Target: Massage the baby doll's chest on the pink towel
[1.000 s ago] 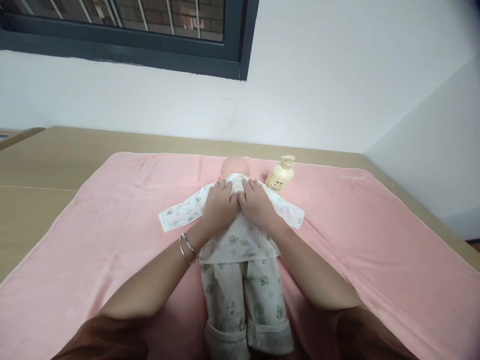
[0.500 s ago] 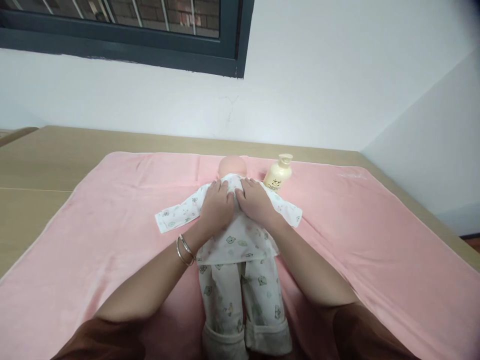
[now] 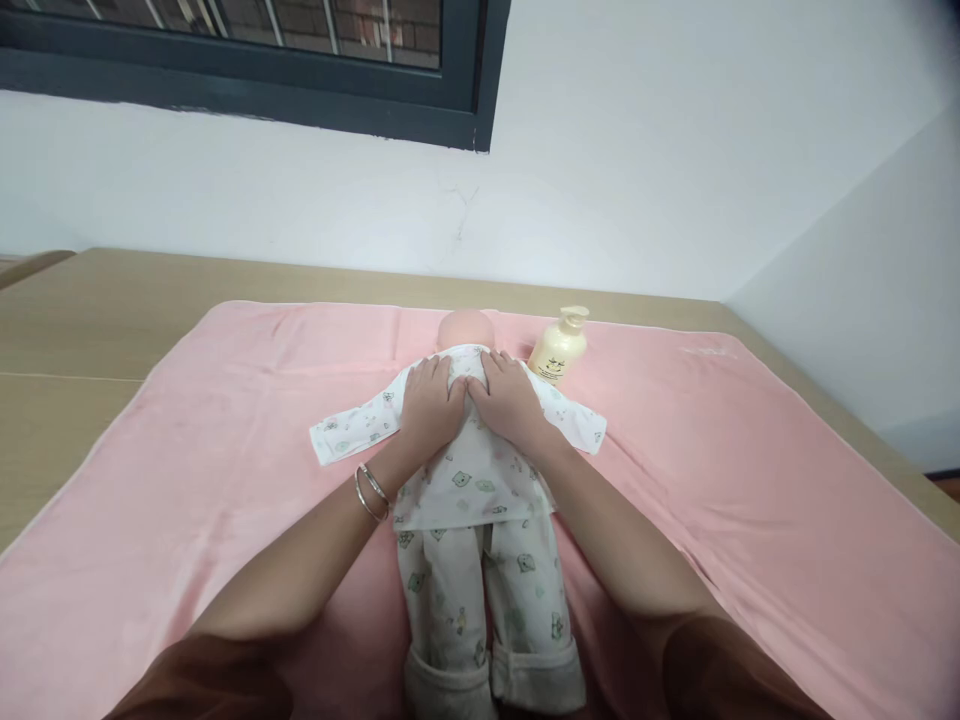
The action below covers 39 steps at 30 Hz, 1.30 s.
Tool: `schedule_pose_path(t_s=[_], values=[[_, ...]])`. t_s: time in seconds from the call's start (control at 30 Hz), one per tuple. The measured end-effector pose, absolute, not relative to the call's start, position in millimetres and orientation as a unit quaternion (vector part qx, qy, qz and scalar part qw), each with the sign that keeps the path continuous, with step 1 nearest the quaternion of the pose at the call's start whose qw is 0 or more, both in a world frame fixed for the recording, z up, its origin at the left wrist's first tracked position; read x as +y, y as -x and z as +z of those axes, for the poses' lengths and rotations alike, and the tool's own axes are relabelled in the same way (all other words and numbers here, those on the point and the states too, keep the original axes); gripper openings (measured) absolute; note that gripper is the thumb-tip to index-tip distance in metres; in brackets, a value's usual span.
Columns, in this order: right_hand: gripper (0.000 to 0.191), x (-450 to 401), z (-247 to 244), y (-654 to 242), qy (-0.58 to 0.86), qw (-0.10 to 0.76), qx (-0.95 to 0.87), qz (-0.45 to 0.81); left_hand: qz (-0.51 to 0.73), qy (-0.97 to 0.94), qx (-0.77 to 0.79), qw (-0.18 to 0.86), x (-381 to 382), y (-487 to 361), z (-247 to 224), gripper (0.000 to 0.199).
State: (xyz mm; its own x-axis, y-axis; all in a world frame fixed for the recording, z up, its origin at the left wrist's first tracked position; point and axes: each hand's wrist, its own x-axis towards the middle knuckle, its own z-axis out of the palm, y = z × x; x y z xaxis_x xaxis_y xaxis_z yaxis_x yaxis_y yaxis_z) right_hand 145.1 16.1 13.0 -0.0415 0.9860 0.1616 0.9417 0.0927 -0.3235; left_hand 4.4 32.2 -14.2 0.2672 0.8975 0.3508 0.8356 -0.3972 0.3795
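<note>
A baby doll [image 3: 466,328] lies on a pink blanket [image 3: 247,420], its bald head away from me and its face out of sight. It wears a white printed top [image 3: 472,490] with the sleeves spread out, and matching trousers [image 3: 525,590] with turned-up cuffs. My left hand [image 3: 433,402] rests flat on the left upper part of the top, fingers stretched toward the head. Mirroring it, my right hand [image 3: 508,400] lies flat on the right side. The two thumbs meet or nearly meet in the middle. Neither hand grips anything.
A cream pump bottle [image 3: 559,345] stands on the blanket just right of the doll's head. The blanket covers much of a wooden table [image 3: 150,290]. Behind it rise a white wall [image 3: 600,180] and a dark window frame [image 3: 457,110].
Both hands stay on the doll's upper body; the thumbs have come slightly closer together. The top's collar edge looks a little flatter. The view has shifted very slightly.
</note>
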Motion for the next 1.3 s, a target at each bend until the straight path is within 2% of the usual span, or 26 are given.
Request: schedule_pose_path(t_s=[0.23, 0.4, 0.47, 0.67, 0.77, 0.97, 1.2, 1.3], values=[[0.057, 12.4, 22.1, -150.9, 0.65, 0.143, -0.743, 0.073, 0.293, -0.798, 0.524, 0.056, 14.8, -9.0, -10.4, 0.046], [0.054, -13.2, 22.8, -130.1, 0.649, 0.13, -0.75, 0.004, 0.231, -0.865, 0.444, 0.039, 38.3, 6.5, -11.7, 0.036], [0.054, -15.4, 22.3, -127.7, 0.65, 0.142, -0.747, 0.001, 0.241, -0.854, 0.459, 0.036, 44.1, 8.5, -14.1, 0.037], [0.05, 16.9, 21.5, -155.2, 0.658, 0.172, -0.726, 0.104, 0.286, -0.805, 0.518, 0.043, 16.3, -9.7, -13.0, 0.046], [0.052, 15.7, 22.4, -154.5, 0.671, 0.159, -0.717, 0.098, 0.283, -0.804, 0.522, 0.042, 11.9, -10.3, -9.8, 0.046], [0.056, -11.0, 24.0, -132.2, 0.652, 0.154, -0.74, 0.056, 0.21, -0.864, 0.457, 0.001, 32.5, 4.9, -9.5, 0.031], [0.06, 16.7, 22.5, -151.2, 0.676, 0.146, -0.716, 0.094, 0.289, -0.79, 0.54, 0.037, 7.9, -11.3, -9.8, 0.047], [0.058, 2.6, 23.3, -140.5, 0.678, 0.133, -0.721, 0.051, 0.259, -0.825, 0.502, 0.025, 19.3, -1.2, -10.7, 0.038]])
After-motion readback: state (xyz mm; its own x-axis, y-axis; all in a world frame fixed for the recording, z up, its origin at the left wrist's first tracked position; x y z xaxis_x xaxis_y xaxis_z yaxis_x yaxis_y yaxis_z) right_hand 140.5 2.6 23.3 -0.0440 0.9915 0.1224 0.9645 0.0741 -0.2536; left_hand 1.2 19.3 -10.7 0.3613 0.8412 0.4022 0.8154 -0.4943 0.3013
